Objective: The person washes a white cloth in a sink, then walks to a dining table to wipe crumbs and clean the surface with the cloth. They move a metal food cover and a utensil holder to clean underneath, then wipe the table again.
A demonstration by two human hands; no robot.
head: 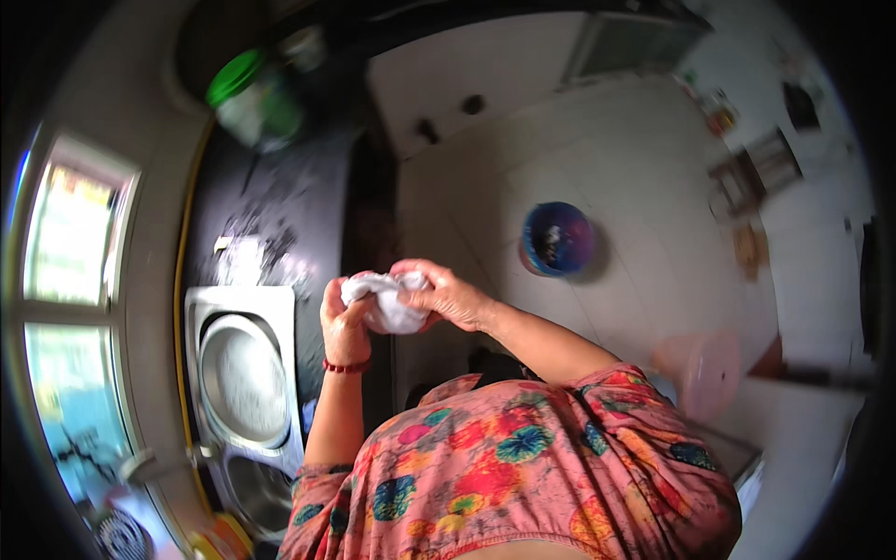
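Between my two hands is a bunched white cloth [395, 308], held up in front of my chest near the counter's front edge. My left hand [346, 322], with a red bracelet at the wrist, grips its left side, the thumb pressed into the folds. On the other side, my right hand [448, 297] pinches the cloth between thumb and fingers. Below and to the left, a round metal basin [245, 381] sits in one bowl of the steel double sink [241, 297]. Part of the cloth is hidden behind my fingers.
The dark countertop [294, 189] carries wet, shiny patches and a jar with a green lid [241, 77]. A blue bucket [558, 239] with something inside stands on the tiled floor [476, 203]. Behind my right arm is a pink bin-like container [700, 371]. Wooden stools [756, 171] stand farther right.
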